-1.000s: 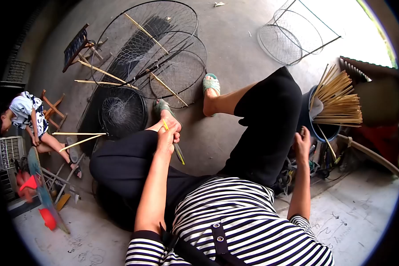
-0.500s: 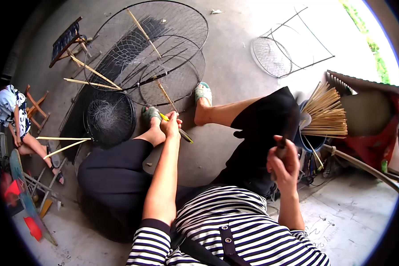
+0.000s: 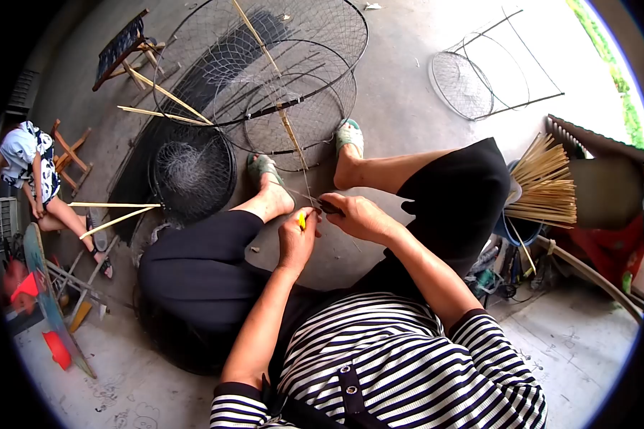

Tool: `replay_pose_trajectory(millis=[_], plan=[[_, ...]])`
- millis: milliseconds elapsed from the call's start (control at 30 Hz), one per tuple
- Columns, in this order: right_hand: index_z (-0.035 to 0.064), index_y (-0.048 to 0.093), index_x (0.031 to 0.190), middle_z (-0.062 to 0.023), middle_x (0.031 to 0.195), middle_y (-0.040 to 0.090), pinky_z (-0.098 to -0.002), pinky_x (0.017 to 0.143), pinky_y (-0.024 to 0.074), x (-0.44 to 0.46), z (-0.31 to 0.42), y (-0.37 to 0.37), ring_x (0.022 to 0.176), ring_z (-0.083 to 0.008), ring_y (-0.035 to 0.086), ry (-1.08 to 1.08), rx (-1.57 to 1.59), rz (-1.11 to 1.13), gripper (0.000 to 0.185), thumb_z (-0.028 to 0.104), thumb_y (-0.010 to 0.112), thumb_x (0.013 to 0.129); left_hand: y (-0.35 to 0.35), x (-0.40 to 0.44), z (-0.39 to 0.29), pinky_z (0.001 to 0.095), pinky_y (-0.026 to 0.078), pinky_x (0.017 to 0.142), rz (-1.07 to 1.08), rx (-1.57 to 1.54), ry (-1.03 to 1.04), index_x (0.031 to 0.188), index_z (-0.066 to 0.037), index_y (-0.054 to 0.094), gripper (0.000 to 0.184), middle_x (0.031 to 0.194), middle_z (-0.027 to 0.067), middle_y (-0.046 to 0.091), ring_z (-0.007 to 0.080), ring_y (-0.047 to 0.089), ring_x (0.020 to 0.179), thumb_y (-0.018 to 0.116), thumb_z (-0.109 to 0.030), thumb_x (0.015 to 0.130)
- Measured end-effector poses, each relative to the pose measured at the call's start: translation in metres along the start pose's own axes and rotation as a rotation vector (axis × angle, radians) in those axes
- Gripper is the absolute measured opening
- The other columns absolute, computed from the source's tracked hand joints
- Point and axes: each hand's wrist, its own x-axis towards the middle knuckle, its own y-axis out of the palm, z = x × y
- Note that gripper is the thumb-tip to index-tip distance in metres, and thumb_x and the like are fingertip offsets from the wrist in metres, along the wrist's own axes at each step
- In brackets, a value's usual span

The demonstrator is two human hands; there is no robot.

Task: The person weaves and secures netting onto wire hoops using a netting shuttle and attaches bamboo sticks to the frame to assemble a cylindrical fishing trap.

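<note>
My left hand (image 3: 298, 239) is closed around a slim yellow tool (image 3: 302, 221), most of it hidden by the fingers. Right beside it, my right hand (image 3: 365, 217) grips a dark-handled tool (image 3: 329, 207) whose kind I cannot make out. The fingertips of both hands nearly meet. Thin strands run from them up to the lower end of a bamboo stick (image 3: 285, 123). This stick lies across a round black-rimmed net cage (image 3: 300, 93) in front of my feet.
A blue bucket (image 3: 528, 230) of bamboo sticks (image 3: 544, 187) stands right of my knee. A dark net bundle (image 3: 192, 175) lies left of my feet. A person (image 3: 36, 161) sits at far left near a folding stool (image 3: 120, 50). Another net frame (image 3: 465, 86) lies farther back.
My right hand, raised at the right with the dark-handled tool, has come down and left to meet my left hand. My left hand has lowered slightly. The view has shifted a little.
</note>
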Motion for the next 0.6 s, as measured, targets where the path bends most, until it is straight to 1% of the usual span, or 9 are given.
replay_pose_trajectory(millis=[167,200,300,333,433,467,533,567,600], plan=[[0.0053,0.052,0.122,-0.0197,0.094,0.065,-0.0379,0.077,0.0501,0.000,-0.002,-0.007,0.087,-0.0328,0.064,-0.073,0.182,-0.059,0.040,0.013,0.060,0.084,-0.004,0.045,0.016,0.0320,0.049,0.070,-0.270,0.402,0.563,0.085,-0.002,0.064,0.007,0.106,0.0108,0.063,0.0277,0.063,0.082,0.059,-0.006,0.083],[0.0054,0.051,0.123,-0.0186,0.094,0.065,-0.0358,0.076,0.0503,0.000,-0.004,-0.007,0.085,-0.0305,0.065,-0.087,0.203,-0.072,0.041,0.011,0.060,0.084,-0.004,0.054,0.013,0.0318,0.049,0.071,-0.233,0.362,0.581,0.085,-0.002,0.064,0.007,0.113,0.0101,0.061,0.0288,0.063,0.083,0.059,-0.006,0.082],[0.0052,0.051,0.123,-0.0181,0.091,0.065,-0.0342,0.075,0.0500,0.000,-0.010,-0.010,0.083,-0.0285,0.065,-0.085,0.269,-0.151,0.041,0.008,0.060,0.083,0.005,0.068,0.007,0.0323,0.049,0.070,-0.142,0.227,0.538,0.084,-0.002,0.064,0.007,0.109,0.0113,0.062,0.0291,0.063,0.084,0.059,-0.006,0.083],[0.0051,0.051,0.122,-0.0177,0.091,0.065,-0.0341,0.075,0.0499,0.000,-0.012,-0.013,0.082,-0.0281,0.065,-0.094,0.271,-0.153,0.040,0.008,0.060,0.084,0.008,0.075,0.015,0.0308,0.049,0.066,-0.078,0.167,0.555,0.083,-0.002,0.063,0.007,0.100,0.0100,0.064,0.0242,0.062,0.077,0.057,-0.004,0.083],[0.0050,0.053,0.121,-0.0165,0.092,0.065,-0.0343,0.075,0.0493,-0.011,-0.013,-0.020,0.082,-0.0273,0.064,-0.096,0.249,-0.106,0.038,0.007,0.060,0.083,0.004,0.081,0.030,0.0270,0.047,0.061,0.071,-0.157,0.295,0.081,-0.001,0.062,0.007,0.087,0.0071,0.063,0.0166,0.059,0.069,0.055,-0.002,0.082],[0.0052,0.054,0.120,-0.0162,0.094,0.065,-0.0345,0.076,0.0491,-0.025,-0.006,-0.030,0.083,-0.0275,0.064,-0.086,0.220,-0.060,0.037,0.007,0.060,0.083,0.001,0.084,0.038,0.0234,0.045,0.058,-0.120,-0.155,0.225,0.079,0.000,0.061,0.008,0.082,0.0038,0.061,0.0110,0.055,0.064,0.054,-0.001,0.083],[0.0064,0.056,0.120,-0.0151,0.099,0.064,-0.0337,0.077,0.0491,-0.086,0.044,-0.079,0.085,-0.0266,0.064,-0.012,0.289,0.004,0.037,0.007,0.061,0.083,-0.022,0.080,0.047,0.0225,0.046,0.059,-0.176,-0.177,0.149,0.080,0.002,0.062,0.013,0.084,0.0048,0.062,0.0107,0.056,0.063,0.052,-0.003,0.087],[0.0067,0.054,0.122,-0.0121,0.096,0.063,-0.0297,0.073,0.0468,-0.117,0.058,-0.098,0.081,-0.0218,0.061,-0.034,0.332,-0.066,0.038,0.006,0.059,0.084,-0.025,0.080,0.053,0.0226,0.046,0.058,-0.155,-0.185,0.143,0.082,0.002,0.063,0.014,0.085,0.0055,0.062,0.0108,0.057,0.063,0.052,-0.004,0.088],[0.0070,0.053,0.124,-0.0091,0.094,0.061,-0.0258,0.069,0.0445,-0.143,0.056,-0.110,0.077,-0.0169,0.057,-0.036,0.388,-0.265,0.038,0.005,0.058,0.086,-0.022,0.080,0.051,0.0229,0.047,0.058,-0.128,-0.267,0.152,0.088,0.001,0.064,0.014,0.087,0.0067,0.063,0.0111,0.059,0.066,0.052,-0.005,0.090]])
